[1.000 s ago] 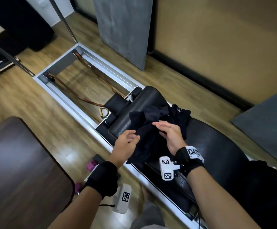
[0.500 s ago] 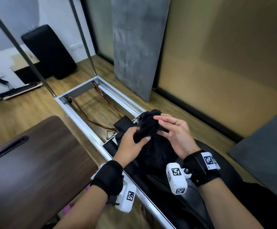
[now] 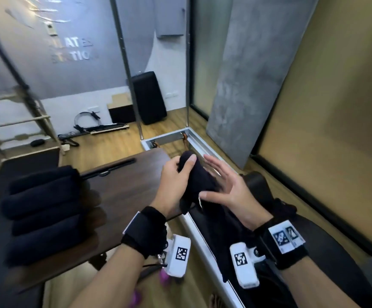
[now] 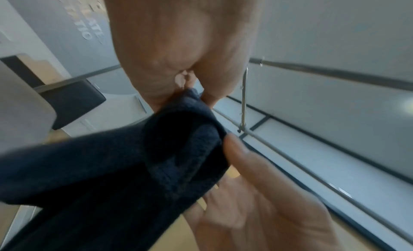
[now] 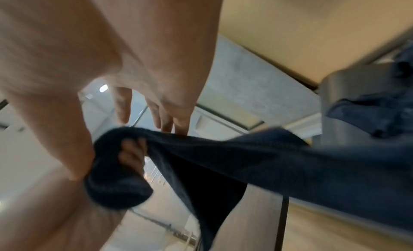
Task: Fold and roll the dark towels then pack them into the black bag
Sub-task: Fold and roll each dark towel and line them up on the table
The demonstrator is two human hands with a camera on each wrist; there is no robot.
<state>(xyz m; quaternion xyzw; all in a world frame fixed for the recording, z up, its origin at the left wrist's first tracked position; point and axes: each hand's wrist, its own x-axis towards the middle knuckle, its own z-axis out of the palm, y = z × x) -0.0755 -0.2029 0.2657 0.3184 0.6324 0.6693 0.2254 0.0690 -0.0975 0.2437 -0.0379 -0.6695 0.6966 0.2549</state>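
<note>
In the frame centre, the left hand (image 3: 173, 178) has its grip closed around the towel (image 3: 199, 185). The right hand (image 3: 229, 187) is open, thumb touching it. Rolled towels (image 3: 45, 207) lie on the tabletop (image 3: 123, 187) at left.

Left hand (image 3: 173, 182) raised in front of the chest, fingers and thumb curled in a tight grip round the top end of the towel (image 3: 199, 185). Right hand (image 3: 226, 187) just right of the towel, palm turned toward it, fingers straight and spread, thumb pressed against the cloth lower down. Both forearms bare, black bands at the wrists.
</note>
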